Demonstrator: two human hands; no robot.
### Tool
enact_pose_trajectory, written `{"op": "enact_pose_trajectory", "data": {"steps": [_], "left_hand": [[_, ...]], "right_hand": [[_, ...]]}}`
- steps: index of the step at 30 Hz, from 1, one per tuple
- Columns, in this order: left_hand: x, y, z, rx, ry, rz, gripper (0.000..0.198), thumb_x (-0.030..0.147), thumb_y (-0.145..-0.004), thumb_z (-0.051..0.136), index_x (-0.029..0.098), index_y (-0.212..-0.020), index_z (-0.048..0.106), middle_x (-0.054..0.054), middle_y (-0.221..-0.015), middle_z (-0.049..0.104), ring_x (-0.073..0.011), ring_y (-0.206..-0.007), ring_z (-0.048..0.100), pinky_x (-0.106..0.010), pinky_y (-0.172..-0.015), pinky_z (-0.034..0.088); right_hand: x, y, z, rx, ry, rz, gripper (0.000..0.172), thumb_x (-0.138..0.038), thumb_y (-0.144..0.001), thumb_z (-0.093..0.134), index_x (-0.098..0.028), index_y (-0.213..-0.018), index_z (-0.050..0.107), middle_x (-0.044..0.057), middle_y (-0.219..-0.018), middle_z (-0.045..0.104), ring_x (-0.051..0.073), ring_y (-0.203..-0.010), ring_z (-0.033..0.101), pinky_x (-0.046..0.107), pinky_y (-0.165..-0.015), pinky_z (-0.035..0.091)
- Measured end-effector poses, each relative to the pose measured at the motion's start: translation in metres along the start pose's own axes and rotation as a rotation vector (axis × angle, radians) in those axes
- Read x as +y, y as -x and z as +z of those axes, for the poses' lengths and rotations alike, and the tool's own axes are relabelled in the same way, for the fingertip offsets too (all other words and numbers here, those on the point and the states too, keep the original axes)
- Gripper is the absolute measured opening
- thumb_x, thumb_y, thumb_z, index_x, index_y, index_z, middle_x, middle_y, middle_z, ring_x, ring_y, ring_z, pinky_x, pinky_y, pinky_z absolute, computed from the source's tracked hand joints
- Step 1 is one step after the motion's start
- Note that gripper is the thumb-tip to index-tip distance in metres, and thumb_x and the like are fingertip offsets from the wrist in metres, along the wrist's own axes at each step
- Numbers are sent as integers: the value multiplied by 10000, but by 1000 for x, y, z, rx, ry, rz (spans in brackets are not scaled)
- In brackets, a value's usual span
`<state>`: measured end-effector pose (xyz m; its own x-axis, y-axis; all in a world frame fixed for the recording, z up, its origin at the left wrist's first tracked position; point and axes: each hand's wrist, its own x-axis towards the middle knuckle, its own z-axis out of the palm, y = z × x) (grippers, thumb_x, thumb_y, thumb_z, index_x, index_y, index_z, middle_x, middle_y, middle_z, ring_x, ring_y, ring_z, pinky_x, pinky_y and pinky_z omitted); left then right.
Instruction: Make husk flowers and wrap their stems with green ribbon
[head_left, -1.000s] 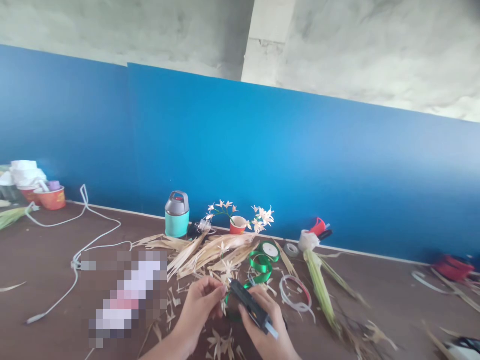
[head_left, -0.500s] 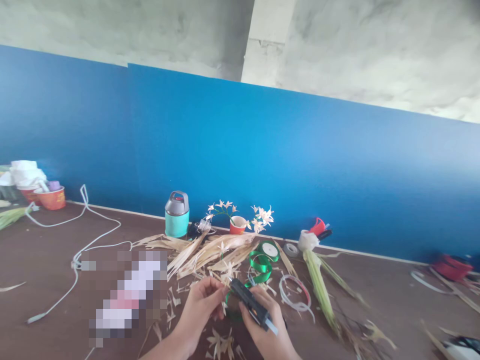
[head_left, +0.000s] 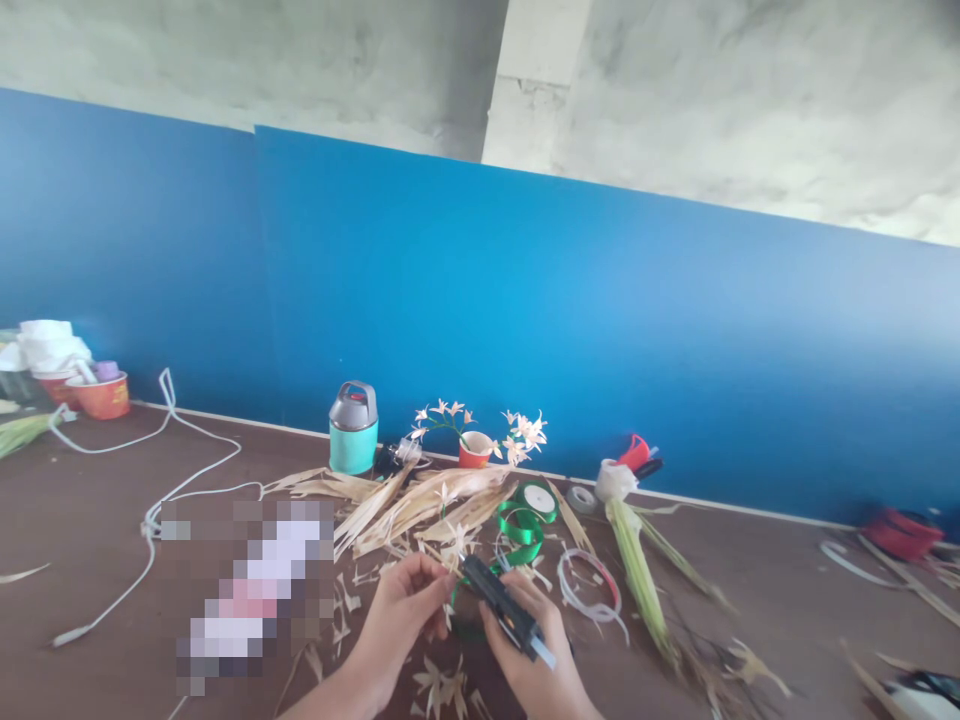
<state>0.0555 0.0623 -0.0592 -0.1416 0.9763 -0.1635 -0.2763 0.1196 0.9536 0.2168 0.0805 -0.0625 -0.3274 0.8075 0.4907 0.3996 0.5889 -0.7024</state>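
Note:
My right hand (head_left: 541, 630) is wrapped round a black hot glue gun (head_left: 501, 600), a pale glue stick poking out of its rear end. The gun's nozzle points up and left, close to the fingertips of my left hand (head_left: 412, 605). Those fingers are pinched together on something thin, which looks like a piece of dry husk or stem; its exact shape is mostly hidden. Just beyond the nozzle is a pale husk flower (head_left: 459, 540). Loose husk petals (head_left: 442, 688) lie below and between my hands.
Dry corn husks (head_left: 435, 500) spread behind my hands, beside a green ribbon roll (head_left: 538, 500). A red cup (head_left: 475, 452) with husk flowers and a teal container (head_left: 354, 435) stand by the blue partition (head_left: 450, 300). Coiled tubing (head_left: 591, 590) lies right; a white cable (head_left: 157, 520) runs left.
Both hands and the glue gun keep almost the same place. The whole view has shifted very slightly; nothing has been taken up or let go.

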Motion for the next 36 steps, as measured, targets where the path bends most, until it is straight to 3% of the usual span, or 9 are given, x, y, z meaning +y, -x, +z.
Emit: {"op": "enact_pose_trajectory", "data": {"steps": [14,18,27,32,36], "left_hand": [[0,0,0,-19,9,5,340,422,-592,733,160,-591,516,69,-397,505,-54,-346,438,-158,-390,280],[-3,-2,-2,-32,7,20,322,416,-625,714,155,-608,526,60,-415,523,-49,-353,436,-154,-395,273],[-1,-1,-3,-61,48,19,338,433,-619,725,146,-622,546,64,-425,498,-50,-367,431,-155,-398,271],[-1,1,-3,-100,46,30,333,434,-651,710,143,-623,550,52,-428,513,-48,-372,414,-157,-406,264],[0,1,-4,-121,60,45,335,439,-663,705,142,-622,556,48,-437,514,-49,-384,410,-164,-413,257]], "right_hand": [[2,2,2,-19,13,-23,125,-208,-808,526,-171,-699,576,28,-691,577,150,-630,572,234,-608,471],[3,3,2,35,21,-73,92,-187,-790,550,-177,-705,584,32,-699,588,151,-628,574,229,-597,473],[-4,1,1,29,5,-59,152,-236,-812,524,-173,-686,580,38,-672,592,152,-602,571,233,-582,483],[4,3,3,95,-61,2,222,-359,-784,576,-183,-650,593,36,-652,610,160,-612,584,233,-585,491],[19,8,10,210,-178,230,302,-473,-654,679,-181,-706,626,31,-605,626,185,-594,593,251,-532,489]]}}
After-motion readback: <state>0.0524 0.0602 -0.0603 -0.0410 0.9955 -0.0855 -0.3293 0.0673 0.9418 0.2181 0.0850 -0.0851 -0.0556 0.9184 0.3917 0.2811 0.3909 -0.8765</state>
